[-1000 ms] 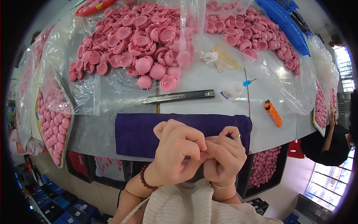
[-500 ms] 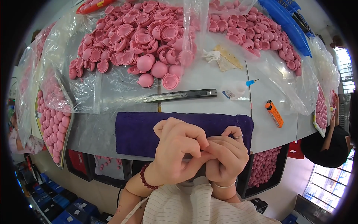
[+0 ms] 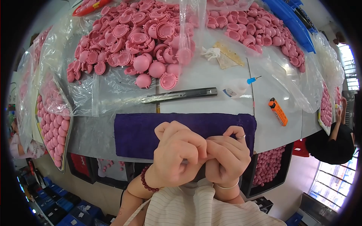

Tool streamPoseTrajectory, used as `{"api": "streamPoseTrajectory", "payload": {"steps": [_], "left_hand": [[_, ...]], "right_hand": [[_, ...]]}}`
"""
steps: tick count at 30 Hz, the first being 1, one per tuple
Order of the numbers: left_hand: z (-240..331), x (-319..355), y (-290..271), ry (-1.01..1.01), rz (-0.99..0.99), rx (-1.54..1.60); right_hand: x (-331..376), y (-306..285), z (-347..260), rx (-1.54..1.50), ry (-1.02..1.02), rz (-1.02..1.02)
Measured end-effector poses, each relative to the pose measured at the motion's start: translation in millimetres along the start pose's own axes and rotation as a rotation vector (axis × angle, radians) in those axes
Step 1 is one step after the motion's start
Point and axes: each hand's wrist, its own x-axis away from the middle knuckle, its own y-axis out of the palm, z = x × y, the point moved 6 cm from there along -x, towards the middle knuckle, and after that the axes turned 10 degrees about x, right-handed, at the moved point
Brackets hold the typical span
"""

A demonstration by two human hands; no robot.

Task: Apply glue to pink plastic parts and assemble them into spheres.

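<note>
My left hand (image 3: 178, 155), with a dark red bead bracelet at the wrist, is closed with its fingers curled. Against it presses my right hand (image 3: 228, 156), also closed, wearing a ring and a bangle. The fingertips of both hands meet; anything pinched between them is hidden or too small to make out. Both hands are over the near edge of a dark purple cloth (image 3: 137, 136) lying on the table. Beyond the cloth lie a black utility knife (image 3: 184, 94) and a small clear bottle (image 3: 236, 90) with a blue needle tip.
Pink plastic shell pieces (image 3: 128, 41) lie heaped on plastic sheeting (image 3: 83, 90), with another pink heap (image 3: 256, 30) at the far right. An orange lighter (image 3: 278, 112) lies right of the cloth. Dark bins (image 3: 249, 188) hang below the edge. Another person (image 3: 330, 145) works at far right.
Both hands stay pressed together; the left fingers have shifted slightly and curl closer against the right hand. The view has moved a little.
</note>
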Motion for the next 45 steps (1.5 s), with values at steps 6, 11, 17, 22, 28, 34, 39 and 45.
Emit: {"api": "streamPoseTrajectory", "payload": {"steps": [6,11,17,22,28,34,39,45], "left_hand": [[0.6,-1.8,-0.6,-0.029,0.055,0.010],[0.7,-1.0,-0.9,0.008,0.028,0.000],[1.4,-1.8,0.7,0.008,-0.003,-0.018],[0.4,-0.7,0.1,-0.025,0.070,0.069],[0.0,2.3,-1.5,-0.014,0.082,0.084],[0.3,1.2,-1.3,-0.030,0.122,0.058],[0.5,0.3,-0.8,-0.013,0.088,0.058],[-0.2,-0.1,-0.2,0.000,0.042,0.080]], "right_hand": [[4.7,-1.8,3.1,0.003,-0.037,-0.007],[1.1,-1.0,0.2,-0.009,-0.008,0.012],[4.1,-0.6,3.2,0.006,-0.032,-0.025],[4.2,-1.1,2.3,0.001,-0.038,-0.022],[4.4,-0.6,2.7,0.003,-0.020,-0.026],[5.2,-1.2,2.7,0.007,-0.031,-0.004],[3.5,-1.7,2.4,0.006,-0.043,-0.020],[4.9,-0.5,3.1,-0.007,-0.036,-0.028]]}}
